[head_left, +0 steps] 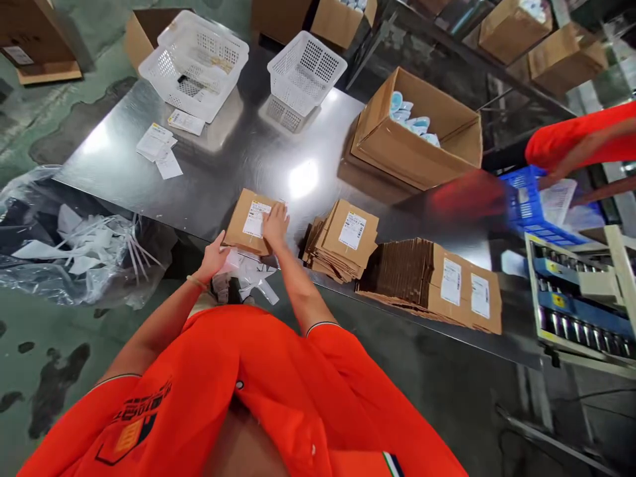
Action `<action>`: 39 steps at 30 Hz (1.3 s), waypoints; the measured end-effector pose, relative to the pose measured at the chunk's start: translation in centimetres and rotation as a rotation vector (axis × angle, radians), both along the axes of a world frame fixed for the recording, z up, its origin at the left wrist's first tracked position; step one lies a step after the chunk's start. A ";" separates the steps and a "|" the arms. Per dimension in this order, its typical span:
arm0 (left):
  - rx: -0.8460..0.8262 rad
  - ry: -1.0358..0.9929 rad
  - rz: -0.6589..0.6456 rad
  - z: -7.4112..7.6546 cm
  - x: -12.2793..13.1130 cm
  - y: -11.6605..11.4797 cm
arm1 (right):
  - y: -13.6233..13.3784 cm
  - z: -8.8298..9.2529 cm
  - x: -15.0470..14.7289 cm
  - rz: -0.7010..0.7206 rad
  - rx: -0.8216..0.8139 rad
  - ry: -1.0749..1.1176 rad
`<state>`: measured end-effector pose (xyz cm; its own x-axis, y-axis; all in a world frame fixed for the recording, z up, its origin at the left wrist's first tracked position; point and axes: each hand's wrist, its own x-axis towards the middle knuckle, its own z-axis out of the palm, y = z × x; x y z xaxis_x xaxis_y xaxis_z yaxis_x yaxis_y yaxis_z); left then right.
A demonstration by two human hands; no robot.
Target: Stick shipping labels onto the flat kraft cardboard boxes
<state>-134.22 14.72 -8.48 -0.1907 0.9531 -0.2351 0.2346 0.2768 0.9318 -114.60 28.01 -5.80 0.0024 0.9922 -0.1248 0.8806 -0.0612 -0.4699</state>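
A flattened cardboard box (pixel 237 224) with a white printed label (pixel 256 219) lies at the near edge of the metal table. My left hand (pixel 212 260) grips its lower left corner. Flat on its right side rests my right hand (pixel 275 226), fingers stretched out and touching the label's edge; nothing is held in it. Just to the right is a stack of flattened boxes (pixel 350 228), the top one labelled. Beyond it, a longer leaning row of flattened boxes (pixel 437 281) shows two labels. What lies beneath the box at my hands is partly hidden.
White label sheets (pixel 156 147) lie on the table's left, near two white perforated baskets (pixel 203 99). A carton (pixel 417 152) with pale blue items stands at the back right. A plastic bag of scraps (pixel 84 245) is at left. A co-worker's red sleeve (pixel 581 136) reaches over a blue crate (pixel 527 205).
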 end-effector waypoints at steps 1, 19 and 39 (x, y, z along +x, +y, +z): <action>-0.009 0.043 0.008 0.3 0.4 0.7 | -0.1 0.1 0.9 -0.112 -0.002 0.010; 0.001 -0.347 -0.237 5.5 2.0 -4.1 | -5.8 11.9 19.2 -0.556 0.202 -0.012; 0.059 -0.540 0.106 3.8 2.1 -6.1 | -12.2 1.7 -2.0 0.075 -0.409 0.972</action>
<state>-132.11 8.59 -4.69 -0.1534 0.9497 -0.2730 -0.3077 0.2167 0.9265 -116.55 15.77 -4.15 -0.3379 0.8676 -0.3647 0.1451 -0.3349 -0.9310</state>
